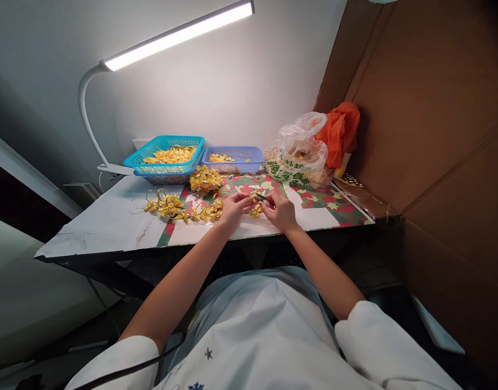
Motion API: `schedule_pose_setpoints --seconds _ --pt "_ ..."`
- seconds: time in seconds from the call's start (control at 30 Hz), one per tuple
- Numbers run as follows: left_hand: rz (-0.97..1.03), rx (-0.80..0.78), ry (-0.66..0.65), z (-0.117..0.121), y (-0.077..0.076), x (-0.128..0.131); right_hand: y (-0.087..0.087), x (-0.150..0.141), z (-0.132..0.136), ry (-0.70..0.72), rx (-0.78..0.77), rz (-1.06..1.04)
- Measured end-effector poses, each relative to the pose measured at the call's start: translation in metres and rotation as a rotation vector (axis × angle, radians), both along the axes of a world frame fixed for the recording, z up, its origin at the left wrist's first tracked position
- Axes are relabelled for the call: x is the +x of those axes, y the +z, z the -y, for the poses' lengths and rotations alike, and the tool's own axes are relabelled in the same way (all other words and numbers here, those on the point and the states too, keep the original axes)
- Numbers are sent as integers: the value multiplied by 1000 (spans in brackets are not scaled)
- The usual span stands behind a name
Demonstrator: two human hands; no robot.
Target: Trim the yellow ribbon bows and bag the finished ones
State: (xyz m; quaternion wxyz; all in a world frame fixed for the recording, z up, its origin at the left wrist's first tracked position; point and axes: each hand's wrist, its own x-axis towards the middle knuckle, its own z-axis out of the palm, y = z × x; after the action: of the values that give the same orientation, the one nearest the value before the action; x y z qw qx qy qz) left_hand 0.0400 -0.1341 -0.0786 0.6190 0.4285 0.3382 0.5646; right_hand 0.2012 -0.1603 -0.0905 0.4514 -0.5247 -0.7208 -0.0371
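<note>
- The step in hand seems to be fine work with the fingertips, done by two hands together above the front part of the worktop point(106, 227).
- The left hand point(233, 211) has its grip closed, and pinches a small yellow piece point(255, 195) between thumb and fingers.
- The right hand point(280, 211) is also closed, gripping a small dark tool point(262, 199) whose end is at the yellow piece; I cannot tell its exact kind.
- Just below the fingertips lies one more yellow piece point(255, 212).
- To the left of the hands there are wired yellow pieces point(166, 206) in a loose row, and behind this row is a yellow cluster point(205, 179).
- At the back, a turquoise basket point(162, 169) and a purple basket point(235, 167) hold yellow pieces; beside them stand a plastic bag point(300, 170) and an orange bundle point(340, 130), and the lamp point(179, 38) shines from above.
- In my judgement, the next move calls for a steady left pinch and a small, gentle turn of the right wrist, because the piece looks thin and could bend or slip.
</note>
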Motion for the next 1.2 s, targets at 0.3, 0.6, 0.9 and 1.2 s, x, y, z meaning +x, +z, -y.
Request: schedule_pose_setpoints --seconds 0.3,0.6,0.9,1.2 --pt "-2 -1 11 -1 -1 0 1 0 1 0 -34 7" --pt "-1 3 9 -1 -1 0 0 0 1 -7 -30 -4" --pt "0 -12 -4 0 -1 1 1 -1 0 -19 -63 18" --pt "-13 -13 -18 0 0 1 4 1 4 45 -84 -121"
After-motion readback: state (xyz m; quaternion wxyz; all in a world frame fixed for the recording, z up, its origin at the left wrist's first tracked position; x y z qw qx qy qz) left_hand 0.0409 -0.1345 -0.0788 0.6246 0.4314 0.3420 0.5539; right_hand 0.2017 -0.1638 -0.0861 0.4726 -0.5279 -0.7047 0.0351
